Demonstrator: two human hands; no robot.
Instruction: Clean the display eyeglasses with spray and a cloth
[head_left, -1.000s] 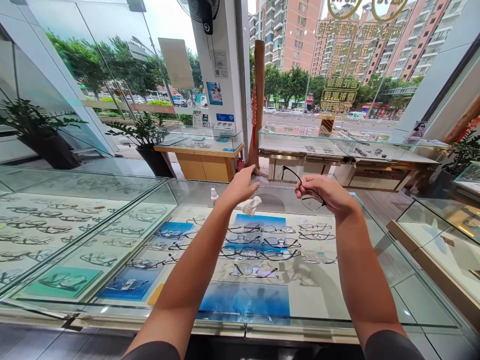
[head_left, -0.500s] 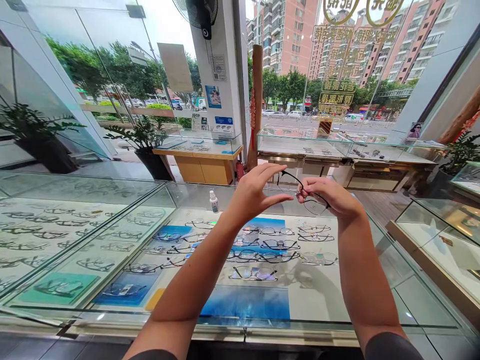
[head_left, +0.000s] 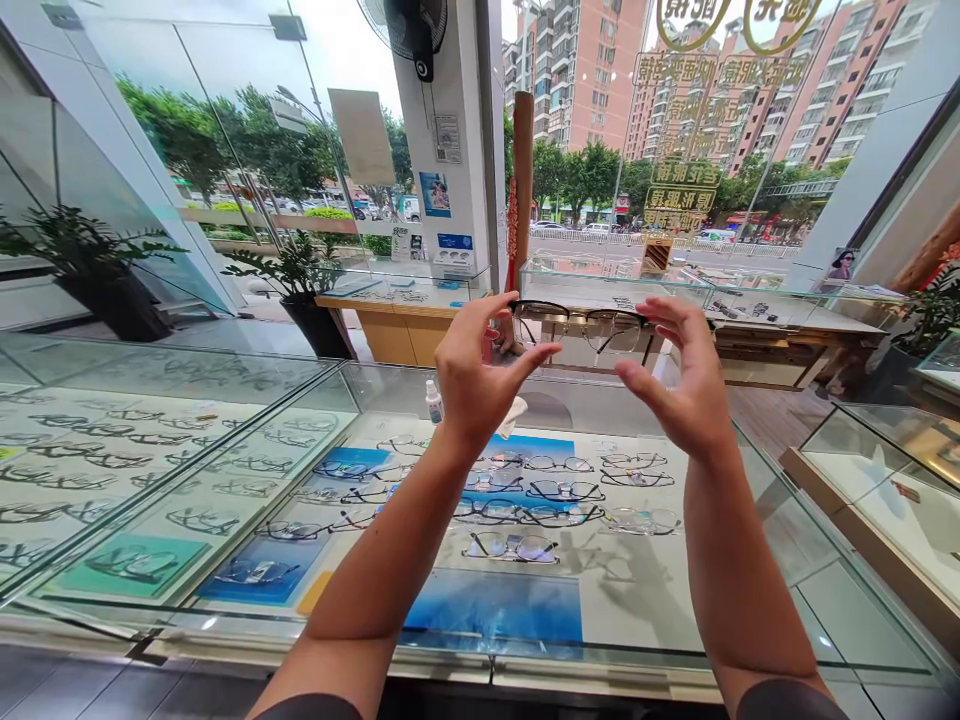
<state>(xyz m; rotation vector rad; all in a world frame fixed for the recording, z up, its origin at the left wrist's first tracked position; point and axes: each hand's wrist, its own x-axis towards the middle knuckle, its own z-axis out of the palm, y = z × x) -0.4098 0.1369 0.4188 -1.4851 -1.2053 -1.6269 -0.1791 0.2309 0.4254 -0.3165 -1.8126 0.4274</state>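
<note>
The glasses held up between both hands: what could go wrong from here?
The glasses might slip and fall onto the display case, as the left hand and right hand seem to support only their outer ends. The thumbs sit close to the lenses and could smudge them. The bottle appears beside the left hand and might get knocked, though depth is hard to judge.

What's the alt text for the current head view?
A pair of glasses with dark upper rims is held up between a person's left hand and right hand. Below, rows of eyeglasses lie in a glass display case, a small bottle near its far side. Trees and tall buildings stand outside.
</note>
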